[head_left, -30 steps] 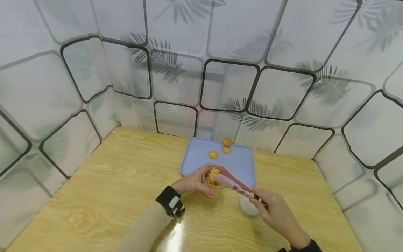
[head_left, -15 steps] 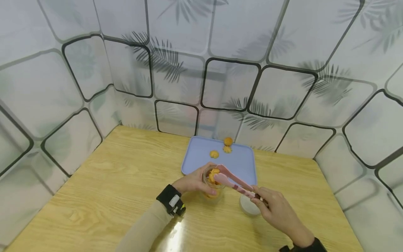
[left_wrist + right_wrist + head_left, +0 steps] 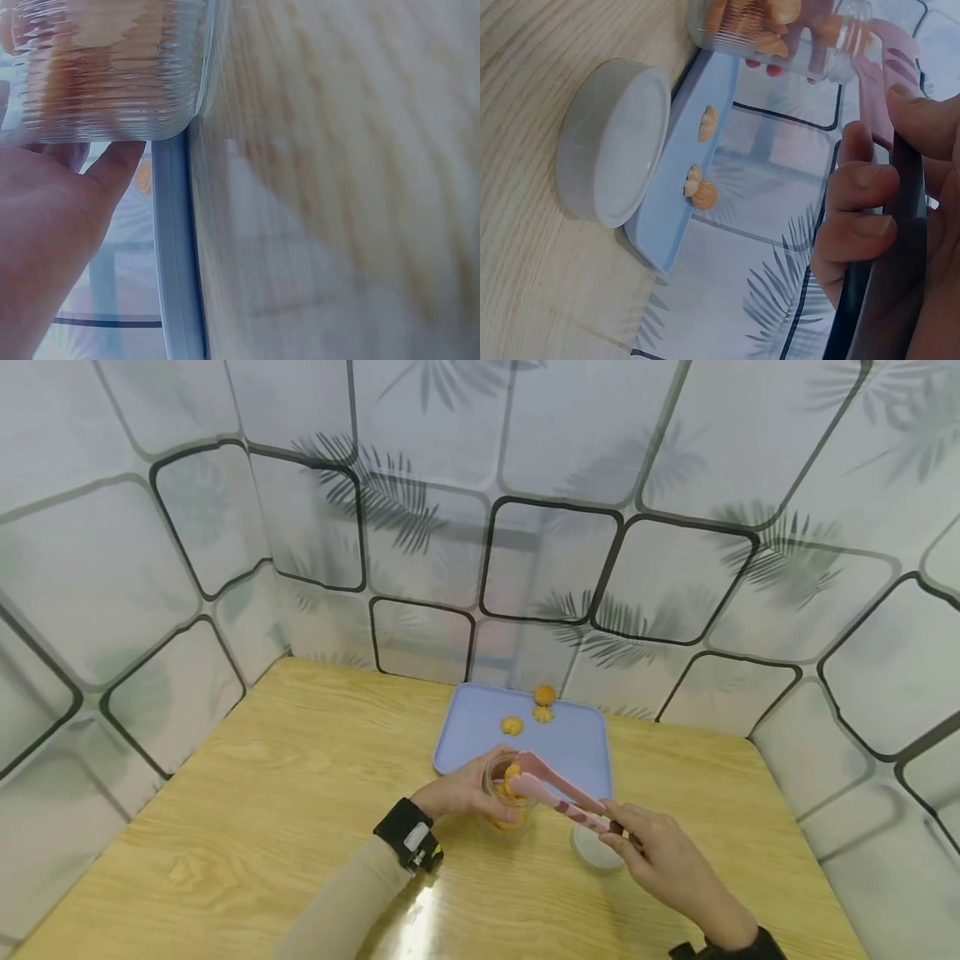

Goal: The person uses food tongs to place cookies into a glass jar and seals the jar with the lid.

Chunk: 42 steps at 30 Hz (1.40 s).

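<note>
Right hand: fingers curled round the dark handle end of the pink tongs [image 3: 581, 816], thumb pressed along it [image 3: 656, 860].
Left hand: wrapped round the glass jar [image 3: 176, 105] below its rim, thumb on the near side [image 3: 472, 789].
Lid: round and white, lying on the wooden table [image 3: 247, 827] just beside the right hand's fingertips [image 3: 637, 142].
Tongs: their arms stand apart, reaching from the right hand to the jar mouth.
Jar: gripped by the left hand, in front of the tray's near edge; I cannot tell whether its base touches the table.
Jar cookies: golden, piled inside the jar up to its mouth, near the tong tips, beyond the right hand's grip; contact with the tips cannot be told [image 3: 513, 772].
Tray: blue, flat on the table [image 3: 480, 702].
Tray cookies: one alone [image 3: 512, 725], two close together at the far rim.
Backdrop: pale, with dark outlines and leaves [image 3: 427, 560].
</note>
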### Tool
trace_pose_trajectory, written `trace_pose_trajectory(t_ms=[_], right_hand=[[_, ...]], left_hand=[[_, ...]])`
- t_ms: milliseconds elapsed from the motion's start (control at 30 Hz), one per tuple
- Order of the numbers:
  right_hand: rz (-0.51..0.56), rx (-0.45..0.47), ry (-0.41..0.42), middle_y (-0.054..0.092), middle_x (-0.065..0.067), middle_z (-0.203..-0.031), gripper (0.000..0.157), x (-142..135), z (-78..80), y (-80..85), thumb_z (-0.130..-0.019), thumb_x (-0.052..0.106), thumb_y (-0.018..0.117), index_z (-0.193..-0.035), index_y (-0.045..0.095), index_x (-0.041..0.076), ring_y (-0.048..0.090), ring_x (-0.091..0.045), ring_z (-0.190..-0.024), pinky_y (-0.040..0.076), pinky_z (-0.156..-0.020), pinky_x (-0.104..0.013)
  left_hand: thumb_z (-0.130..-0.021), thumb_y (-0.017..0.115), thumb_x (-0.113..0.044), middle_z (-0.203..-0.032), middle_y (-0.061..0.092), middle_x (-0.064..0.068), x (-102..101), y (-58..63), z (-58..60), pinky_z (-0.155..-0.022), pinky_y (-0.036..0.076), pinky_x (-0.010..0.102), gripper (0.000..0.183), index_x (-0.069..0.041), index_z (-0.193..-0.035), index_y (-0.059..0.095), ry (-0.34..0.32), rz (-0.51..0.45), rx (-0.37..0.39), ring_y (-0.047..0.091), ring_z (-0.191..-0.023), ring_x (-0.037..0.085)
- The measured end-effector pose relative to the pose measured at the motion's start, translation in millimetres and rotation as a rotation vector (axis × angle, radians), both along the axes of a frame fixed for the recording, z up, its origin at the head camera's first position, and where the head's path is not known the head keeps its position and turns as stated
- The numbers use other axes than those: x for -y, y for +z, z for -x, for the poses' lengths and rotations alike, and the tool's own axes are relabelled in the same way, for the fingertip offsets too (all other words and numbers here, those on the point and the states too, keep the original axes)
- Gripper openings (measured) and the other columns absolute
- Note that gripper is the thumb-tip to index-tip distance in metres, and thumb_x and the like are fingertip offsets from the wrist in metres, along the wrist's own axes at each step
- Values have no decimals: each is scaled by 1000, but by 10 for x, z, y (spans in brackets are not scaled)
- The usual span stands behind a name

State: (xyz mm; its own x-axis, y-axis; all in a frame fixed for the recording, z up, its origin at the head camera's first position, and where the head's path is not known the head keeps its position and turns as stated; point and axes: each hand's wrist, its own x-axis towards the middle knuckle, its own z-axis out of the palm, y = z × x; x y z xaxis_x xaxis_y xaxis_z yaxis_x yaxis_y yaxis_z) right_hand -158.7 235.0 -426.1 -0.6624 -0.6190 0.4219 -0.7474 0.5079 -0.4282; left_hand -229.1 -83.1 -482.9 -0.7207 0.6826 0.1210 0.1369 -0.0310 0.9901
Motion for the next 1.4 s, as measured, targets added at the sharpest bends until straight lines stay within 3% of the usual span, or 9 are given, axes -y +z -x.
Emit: trace_pose_trajectory(t_ms=[133, 300, 433, 633, 800, 933, 1000, 1267, 1400], right_hand=[[76, 97, 8, 56, 13, -75, 39, -14, 47, 15, -94, -4, 67, -132, 61, -10, 31, 9, -55, 34, -45, -16], [131, 65, -88, 59, 7, -77, 41, 29, 212, 80, -94, -5, 67, -133, 59, -13, 31, 7, -54, 34, -44, -18], [105, 94, -149, 60, 0, -80, 42, 86, 373, 93, -96, 1, 67, -134, 58, -13, 35, 4, -55, 35, -47, -21], [8, 164, -250, 68, -8, -89, 38, 180, 676, -30, -102, 13, 63, -133, 62, -7, 48, -6, -65, 43, -58, -24], [-153, 178, -316, 63, -5, -78, 19, 278, 908, -179, -102, 19, 63, -111, 67, 2, 47, -11, -61, 38, -56, -27], [-240, 203, -353, 54, -2, -68, 18, 340, 1016, -249, -101, 20, 64, -107, 66, 3, 44, -12, -57, 32, -52, -28], [-269, 200, -364, 50, -2, -66, 17, 372, 1059, -275, -101, 20, 63, -103, 64, 4, 42, -14, -56, 31, -52, -29], [-373, 181, -409, 70, -13, -93, 34, 478, 1169, -396, -101, 24, 63, -123, 65, -3, 63, -21, -75, 50, -63, -39], [-397, 169, -412, 67, -8, -85, 34, 508, 1191, -422, -101, 25, 63, -121, 65, -2, 63, -21, -74, 51, -64, -41]], left_hand=[[-82, 82, -7, -148, 49, 16, 3, -34, -6, -114, 39, 38, 78, -11, -148, 40, 4, -16, -1, 46, -137, 24], [-81, 82, -4, -143, 49, 29, 5, -31, 0, -109, 42, 29, 76, -8, -145, 42, 10, -59, -11, 43, -138, 41], [-82, 83, -8, -148, 47, 21, 23, 6, -1, -113, 41, 39, 75, -10, -145, 43, 30, -45, -16, 36, -143, 43], [-80, 86, -18, -158, 42, 2, 45, 38, 1, -123, 18, 56, 90, -12, -155, 37, 93, 52, -41, 27, -151, 31], [-84, 83, -13, -158, 42, 10, 37, 31, 9, -119, 33, 47, 84, -8, -153, 35, 40, 22, -25, 30, -151, 31], [-84, 82, -10, -152, 45, 23, 29, 28, 18, -108, 46, 33, 79, -7, -150, 38, 12, -17, -8, 36, -145, 39], [-84, 82, -9, -148, 44, 29, 27, 27, 19, -105, 47, 30, 79, -7, -149, 38, 9, -30, -4, 38, -142, 44], [-84, 82, -9, -147, 43, 34, 15, 18, -10, -107, 45, 30, 82, -5, -151, 35, -3, -38, 19, 38, -141, 46], [-84, 81, -6, -147, 44, 34, -17, 18, -26, -106, 45, 29, 85, -1, -153, 32, 2, -39, 24, 39, -140, 45]])
